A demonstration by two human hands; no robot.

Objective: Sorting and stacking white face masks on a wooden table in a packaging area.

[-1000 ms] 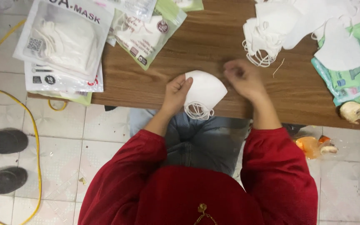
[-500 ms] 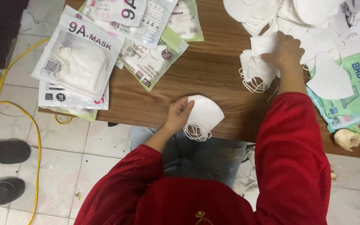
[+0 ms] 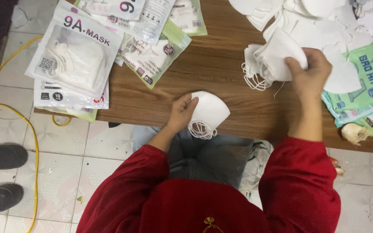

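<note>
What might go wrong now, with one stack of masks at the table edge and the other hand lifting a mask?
The folded masks in the left hand overhang the table edge, ear loops dangling; they might slip to the floor. The right hand pinches one mask above a loose stack; its loops could tangle and drag others.

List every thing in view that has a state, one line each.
left hand: gripping a folded white mask
folded white mask: at the table edge, ear loops hanging off
right hand: pinching a mask in the bunch
bunch of white masks: bunched on the table
mask packets: sealed, stacked flat
loose mask pile: heaped, unpacked
</note>
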